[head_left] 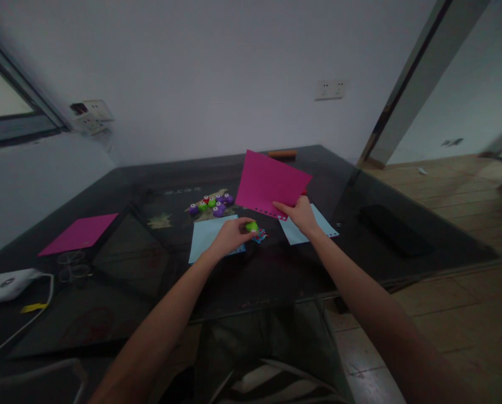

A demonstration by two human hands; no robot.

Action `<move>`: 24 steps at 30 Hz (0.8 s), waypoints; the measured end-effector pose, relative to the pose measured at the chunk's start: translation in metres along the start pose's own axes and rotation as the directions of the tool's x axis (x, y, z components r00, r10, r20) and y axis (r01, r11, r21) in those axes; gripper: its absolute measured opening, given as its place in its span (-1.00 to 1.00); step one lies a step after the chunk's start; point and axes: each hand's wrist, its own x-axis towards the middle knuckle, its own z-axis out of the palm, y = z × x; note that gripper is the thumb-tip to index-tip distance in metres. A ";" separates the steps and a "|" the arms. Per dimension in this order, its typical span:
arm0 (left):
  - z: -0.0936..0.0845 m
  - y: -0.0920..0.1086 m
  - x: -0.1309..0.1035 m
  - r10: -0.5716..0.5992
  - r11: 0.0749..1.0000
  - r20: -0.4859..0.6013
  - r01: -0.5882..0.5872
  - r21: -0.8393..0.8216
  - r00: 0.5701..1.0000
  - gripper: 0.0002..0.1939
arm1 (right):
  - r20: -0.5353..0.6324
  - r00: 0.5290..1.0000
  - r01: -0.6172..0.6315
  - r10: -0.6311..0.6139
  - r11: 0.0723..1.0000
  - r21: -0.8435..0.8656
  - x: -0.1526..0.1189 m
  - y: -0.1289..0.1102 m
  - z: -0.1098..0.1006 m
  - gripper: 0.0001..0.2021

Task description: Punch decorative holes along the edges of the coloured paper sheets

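My left hand (229,234) pinches a small green craft punch (251,226) between thumb and fingers, just above a little pile of coloured paper bits (260,237). In my right hand (299,214) a bright pink sheet (272,182) is held up by its lower right edge, tilted, with a row of small punched holes along that edge. The punch and the pink sheet are apart. Under my left hand lies a pale blue sheet (201,238). Another pale blue sheet (295,233), with holes along its edge, lies partly beneath my right hand.
Several purple, green and red punches (218,211) cluster behind my left hand. A second pink sheet (80,233), a clear coiled cord (72,266) and a white power strip (9,285) lie left. A black flat object (392,230) lies right; a brown roll (282,153) sits at the back.
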 end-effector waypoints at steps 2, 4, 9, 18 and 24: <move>-0.001 0.001 -0.001 0.050 0.994 0.014 -0.051 0.100 0.999 -0.62 | -0.002 1.000 -0.006 0.006 1.000 -0.006 0.000 -0.001 0.000 -0.70; -0.002 0.001 -0.002 0.100 0.982 0.022 -0.102 0.159 0.995 -0.60 | -0.001 1.000 -0.010 0.010 1.000 -0.012 -0.001 -0.003 0.000 -0.71; -0.003 0.000 -0.004 0.176 0.962 0.062 -0.185 0.203 0.982 -0.48 | 0.009 1.000 0.000 0.000 1.000 -0.016 -0.001 -0.004 0.000 -0.71; -0.005 0.003 -0.004 0.186 0.971 0.093 -0.198 0.133 0.978 -0.32 | 0.011 1.000 -0.011 0.011 1.000 -0.006 0.000 -0.004 0.000 -0.68; -0.006 0.002 -0.003 0.213 0.973 0.091 -0.219 0.071 0.973 -0.26 | 0.018 1.000 -0.003 0.003 1.000 -0.003 0.001 0.000 0.000 -0.66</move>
